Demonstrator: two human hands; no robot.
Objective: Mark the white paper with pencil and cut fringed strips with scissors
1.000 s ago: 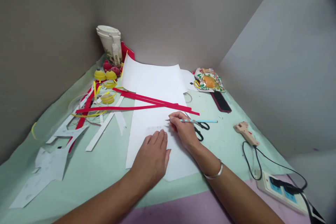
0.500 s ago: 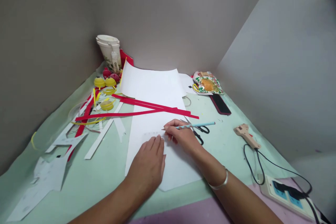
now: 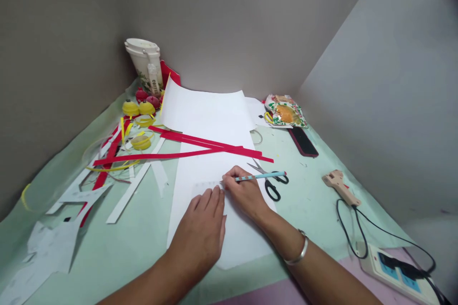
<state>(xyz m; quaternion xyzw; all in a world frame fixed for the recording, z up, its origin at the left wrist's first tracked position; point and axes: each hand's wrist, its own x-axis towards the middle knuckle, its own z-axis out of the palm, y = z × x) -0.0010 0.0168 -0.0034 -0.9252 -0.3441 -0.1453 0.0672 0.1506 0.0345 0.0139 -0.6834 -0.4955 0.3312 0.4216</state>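
My right hand (image 3: 243, 191) grips a light blue pencil (image 3: 261, 176), its tip down near a small pale patterned piece (image 3: 204, 185) on the white paper (image 3: 236, 243). That piece looks like a see-through ruler or stencil, partly covered by my left hand (image 3: 205, 221). The left hand lies flat over it with the fingers stretched forward. Black-handled scissors (image 3: 274, 190) rest just right of my right hand, blades partly behind the pencil. Red strips (image 3: 214, 147) lie across the paper beyond both hands.
Left lie white paper scraps (image 3: 57, 248), a white strip (image 3: 129, 193) and yellow rolled pieces (image 3: 141, 141). A white bucket (image 3: 145, 64) stands at the back. To the right are a phone (image 3: 303, 142), a glue gun (image 3: 341, 187), a power strip (image 3: 397, 274) and a colourful packet (image 3: 286, 112).
The pencil has swung lower at its back end, and my right hand has shifted slightly down. More of the scissors shows. The left hand stays flat; the view has moved slightly.
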